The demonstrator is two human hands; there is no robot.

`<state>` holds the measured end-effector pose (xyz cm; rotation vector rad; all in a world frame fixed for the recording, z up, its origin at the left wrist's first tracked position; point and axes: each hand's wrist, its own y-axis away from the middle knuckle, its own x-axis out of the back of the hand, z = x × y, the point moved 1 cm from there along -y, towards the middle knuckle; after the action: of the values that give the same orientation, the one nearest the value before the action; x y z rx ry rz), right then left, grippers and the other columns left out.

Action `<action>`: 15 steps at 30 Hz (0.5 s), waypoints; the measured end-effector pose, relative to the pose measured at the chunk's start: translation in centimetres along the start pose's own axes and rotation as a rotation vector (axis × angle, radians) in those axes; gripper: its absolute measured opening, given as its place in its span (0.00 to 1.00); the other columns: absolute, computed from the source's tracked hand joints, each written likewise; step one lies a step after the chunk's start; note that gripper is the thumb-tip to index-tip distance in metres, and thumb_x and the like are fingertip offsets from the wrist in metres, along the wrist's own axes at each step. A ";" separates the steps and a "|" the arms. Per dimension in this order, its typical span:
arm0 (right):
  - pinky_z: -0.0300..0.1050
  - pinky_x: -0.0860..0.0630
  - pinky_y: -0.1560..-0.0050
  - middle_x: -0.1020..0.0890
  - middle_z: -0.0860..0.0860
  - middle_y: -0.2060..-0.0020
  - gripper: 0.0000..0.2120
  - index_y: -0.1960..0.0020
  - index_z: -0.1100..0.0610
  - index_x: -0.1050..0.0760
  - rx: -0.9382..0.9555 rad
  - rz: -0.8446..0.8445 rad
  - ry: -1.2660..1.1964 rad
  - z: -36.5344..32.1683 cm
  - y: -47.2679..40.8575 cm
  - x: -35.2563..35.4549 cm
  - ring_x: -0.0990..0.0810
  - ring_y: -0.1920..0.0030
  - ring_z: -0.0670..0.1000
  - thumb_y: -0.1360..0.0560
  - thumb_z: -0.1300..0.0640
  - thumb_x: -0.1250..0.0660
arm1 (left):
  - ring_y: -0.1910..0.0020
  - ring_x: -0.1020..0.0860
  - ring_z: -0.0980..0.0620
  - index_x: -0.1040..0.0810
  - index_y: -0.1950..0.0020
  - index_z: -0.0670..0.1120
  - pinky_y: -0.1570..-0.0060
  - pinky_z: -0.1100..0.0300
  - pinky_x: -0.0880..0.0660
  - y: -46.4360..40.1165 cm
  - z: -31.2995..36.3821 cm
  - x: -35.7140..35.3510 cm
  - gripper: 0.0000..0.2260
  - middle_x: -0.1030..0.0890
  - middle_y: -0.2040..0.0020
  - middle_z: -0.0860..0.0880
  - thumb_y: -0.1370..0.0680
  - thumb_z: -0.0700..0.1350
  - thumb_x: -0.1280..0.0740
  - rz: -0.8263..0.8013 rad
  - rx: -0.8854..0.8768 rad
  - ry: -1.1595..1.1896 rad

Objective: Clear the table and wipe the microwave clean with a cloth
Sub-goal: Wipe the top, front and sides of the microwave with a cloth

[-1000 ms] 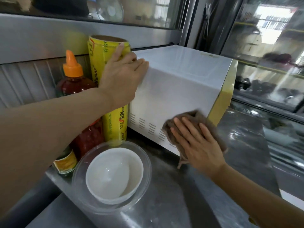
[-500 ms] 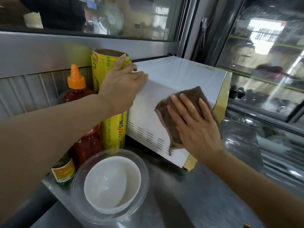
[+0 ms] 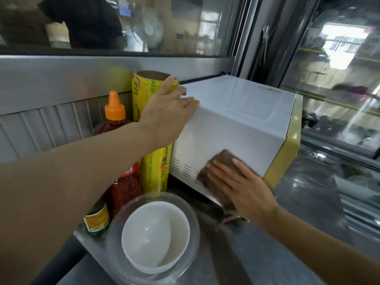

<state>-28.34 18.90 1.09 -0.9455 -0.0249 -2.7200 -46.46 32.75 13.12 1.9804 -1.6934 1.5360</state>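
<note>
Flat and open, the left hand [image 3: 166, 112] rests with straight fingers on the rear top corner of the microwave [image 3: 236, 120], its forearm crossing in front of the bottles at the left. Furthest left stands a small dark bottle with a yellow label [image 3: 96, 219], mostly hidden behind the arm. Just beside it is a red sauce bottle [image 3: 121, 182] with an orange nozzle cap [image 3: 114, 106], upright against the ribbed metal back wall [image 3: 41, 124]. Next comes a tall yellow roll of cling wrap [image 3: 156, 171], standing on end between the sauce bottle and the microwave (the thumb of the left hand lies against its upper rim). In front of these, on the steel table [image 3: 287, 212], sits a clear plastic bowl [image 3: 115, 239] with a white bowl [image 3: 154, 237] nested inside it. The microwave, white with a pale yellow front edge, stands on the table behind the bowls, its vented side panel facing the camera. Low on that side panel the right hand [image 3: 244, 190] presses a brown cloth [image 3: 216, 173] flat against the metal, fingers spread and straight; a corner of the cloth hangs down below the palm. To the right, glass doors [image 3: 339, 79] reflect a bright room.
</note>
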 end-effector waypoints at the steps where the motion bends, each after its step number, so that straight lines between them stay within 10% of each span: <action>1: 0.56 0.79 0.33 0.69 0.56 0.27 0.41 0.25 0.57 0.66 -0.073 0.082 0.009 1.3 -0.5 1.3 0.72 0.28 0.56 0.26 0.40 0.48 | 0.29 0.39 0.46 0.40 0.26 0.45 0.28 0.47 0.61 -0.2 -0.3 0.2 0.26 0.29 0.30 0.49 0.25 0.39 0.48 -0.010 -0.011 0.005; 5: 0.56 0.63 0.26 0.49 0.56 0.24 0.37 0.25 0.58 0.42 -0.301 0.319 -0.066 3.9 -2.9 4.4 0.53 0.24 0.55 0.31 0.46 0.41 | 0.32 0.34 0.46 0.35 0.28 0.44 0.28 0.48 0.58 -0.1 -0.6 0.1 0.25 0.23 0.36 0.47 0.26 0.37 0.44 0.024 -0.027 0.029; 10: 0.62 0.78 0.35 0.71 0.63 0.29 0.38 0.25 0.61 0.68 -0.087 0.047 -0.016 -1.2 -3.3 0.6 0.75 0.30 0.64 0.23 0.44 0.50 | 0.37 0.28 0.44 0.30 0.31 0.42 0.28 0.47 0.54 0.2 -0.5 -0.5 0.23 0.19 0.43 0.46 0.27 0.36 0.41 0.063 -0.013 0.038; 15: 0.60 0.83 0.41 0.76 0.62 0.33 0.35 0.25 0.61 0.67 0.088 -0.055 -0.033 -3.2 -2.5 -1.5 0.81 0.35 0.62 0.20 0.47 0.50 | 0.36 0.30 0.46 0.34 0.28 0.44 0.28 0.48 0.56 0.1 -0.4 -0.7 0.24 0.22 0.38 0.50 0.25 0.38 0.45 0.020 -0.017 0.001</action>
<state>-29.76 21.38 -2.18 -0.9773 -0.1784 -2.7278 -46.74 33.45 12.76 1.9602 -1.7261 1.5231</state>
